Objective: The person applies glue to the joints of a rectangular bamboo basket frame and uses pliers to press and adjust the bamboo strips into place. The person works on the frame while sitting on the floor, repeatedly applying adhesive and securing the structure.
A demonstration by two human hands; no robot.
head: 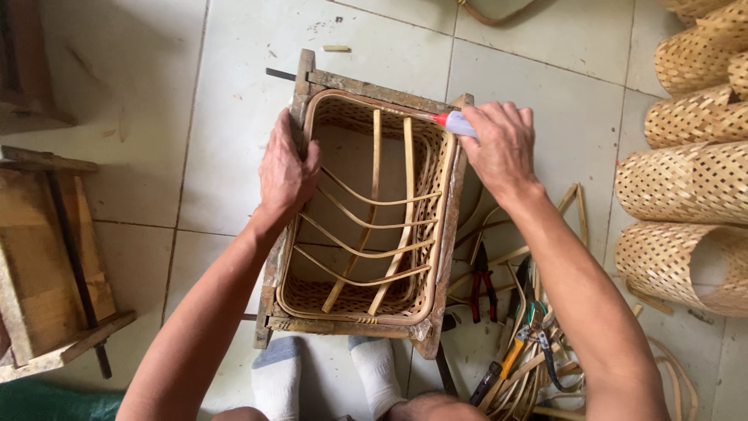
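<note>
- A woven basket point(366, 210) is being held inside a rough wooden frame point(374, 87) on the tiled floor point(226, 101), its open mouth facing up toward the camera.
- The basket's long axis is running from the near edge, by the feet, to the far edge.
- The left hand point(287, 171) is being pressed over the left rim, fingers closed down on basket and frame together.
- A small tube point(453, 122) with a red tip is being gripped in the right hand point(502, 148) at the far right corner; the fingers are wrapped tightly around it.
- The tube is being held lengthwise across the corner, its tip pointing left along the far rim; whether it is touching the rim is hard to tell.
- Two straight slats and several curved strips are being seen crossing the basket's inside.
- Red pliers point(481, 282) and other tools are lying among cane strips to the right.
- Rolls of woven mat point(686, 183) are being stored further right.
- Socked feet point(327, 374) are being kept just below the frame.
</note>
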